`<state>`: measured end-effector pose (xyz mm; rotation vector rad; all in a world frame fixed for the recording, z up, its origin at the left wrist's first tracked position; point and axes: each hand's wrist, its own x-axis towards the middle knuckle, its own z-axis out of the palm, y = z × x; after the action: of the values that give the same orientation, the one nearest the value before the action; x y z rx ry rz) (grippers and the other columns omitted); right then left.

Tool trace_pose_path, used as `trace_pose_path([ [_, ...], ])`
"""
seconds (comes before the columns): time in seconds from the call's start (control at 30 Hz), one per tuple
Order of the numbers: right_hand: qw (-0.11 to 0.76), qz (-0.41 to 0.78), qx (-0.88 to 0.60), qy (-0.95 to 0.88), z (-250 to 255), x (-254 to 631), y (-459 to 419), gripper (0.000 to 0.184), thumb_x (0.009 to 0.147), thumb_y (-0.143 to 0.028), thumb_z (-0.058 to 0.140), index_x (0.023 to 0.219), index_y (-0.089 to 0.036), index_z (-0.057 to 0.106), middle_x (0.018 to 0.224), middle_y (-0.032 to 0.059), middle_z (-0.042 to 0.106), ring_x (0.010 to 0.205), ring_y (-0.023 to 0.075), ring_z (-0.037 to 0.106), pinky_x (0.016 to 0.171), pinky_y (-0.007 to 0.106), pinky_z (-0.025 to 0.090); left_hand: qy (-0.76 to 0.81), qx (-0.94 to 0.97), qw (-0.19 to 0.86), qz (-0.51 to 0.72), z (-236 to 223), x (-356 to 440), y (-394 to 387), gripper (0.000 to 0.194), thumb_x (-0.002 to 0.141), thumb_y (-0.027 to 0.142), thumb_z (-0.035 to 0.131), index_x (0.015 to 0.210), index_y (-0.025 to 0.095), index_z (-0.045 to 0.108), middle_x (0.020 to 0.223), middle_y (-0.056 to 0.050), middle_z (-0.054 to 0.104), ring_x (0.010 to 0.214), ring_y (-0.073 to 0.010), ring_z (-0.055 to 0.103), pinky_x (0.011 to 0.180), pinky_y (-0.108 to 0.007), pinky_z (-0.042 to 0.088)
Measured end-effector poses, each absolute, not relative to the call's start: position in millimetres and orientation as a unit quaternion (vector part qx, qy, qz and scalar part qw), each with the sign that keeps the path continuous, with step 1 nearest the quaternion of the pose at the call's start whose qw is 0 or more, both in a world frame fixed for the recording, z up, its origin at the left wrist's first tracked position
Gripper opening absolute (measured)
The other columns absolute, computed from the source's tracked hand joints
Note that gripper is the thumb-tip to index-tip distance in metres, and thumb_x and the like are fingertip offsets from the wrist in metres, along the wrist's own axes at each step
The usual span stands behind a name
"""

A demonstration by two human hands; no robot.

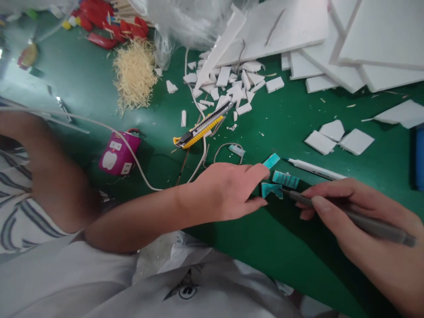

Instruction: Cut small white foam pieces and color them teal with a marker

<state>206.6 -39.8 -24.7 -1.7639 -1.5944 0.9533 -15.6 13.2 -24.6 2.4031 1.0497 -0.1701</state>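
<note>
My right hand (351,216) grips a grey pen-like tool (364,221), its tip touching a small teal foam piece (271,190) on the green table (265,247). My left hand (232,190) lies beside that piece, fingers stretched out and pressing at its left edge. Two more teal pieces lie just beyond: a striped one (285,179) and a small slanted one (271,160) at my left fingertip. A white pen (314,168) lies behind them.
A yellow utility knife (203,126) lies among white foam scraps (232,84). Large white foam boards (331,39) fill the back right. A magenta box (118,154) with a white cable (132,154), a straw pile (134,75) and red clips (109,26) sit left.
</note>
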Motion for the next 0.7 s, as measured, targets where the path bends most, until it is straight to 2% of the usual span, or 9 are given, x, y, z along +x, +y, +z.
trace_pose_path([
  [0.2,0.291,0.356,-0.645,-0.611,-25.3,206.1,-41.6,0.014,0.084,-0.042,0.068,0.081,-0.029,0.072,0.064,-0.0023,0.073,0.057,0.0155,0.070,0.050,0.023,0.055,0.375,0.886,0.249,-0.111,-22.3,-11.8,14.0,0.027,0.097,0.037,0.052,0.119,0.022,0.054,0.087,0.001,0.071,0.078,-0.0189,0.070,0.056,-0.027,0.039],
  [0.47,0.300,0.355,-0.639,-0.613,-27.3,204.4,-42.5,0.009,0.085,-0.042,0.066,0.083,-0.034,0.071,0.065,-0.0051,0.073,0.057,0.0145,0.070,0.050,0.023,0.057,0.388,0.876,0.257,-0.124,-19.6,-8.5,14.4,0.027,0.097,0.039,0.054,0.118,0.022,0.056,0.079,0.001,0.069,0.076,-0.0197,0.069,0.061,-0.027,0.044],
  [0.7,0.294,0.353,-0.639,-0.617,-30.7,204.3,-40.4,0.016,0.086,-0.046,0.065,0.083,-0.032,0.072,0.065,-0.0034,0.073,0.056,0.0152,0.070,0.047,0.023,0.055,0.386,0.879,0.253,-0.118,-21.3,-8.2,13.9,0.029,0.097,0.040,0.055,0.119,0.022,0.056,0.077,0.001,0.069,0.075,-0.0190,0.068,0.058,-0.025,0.040],
])
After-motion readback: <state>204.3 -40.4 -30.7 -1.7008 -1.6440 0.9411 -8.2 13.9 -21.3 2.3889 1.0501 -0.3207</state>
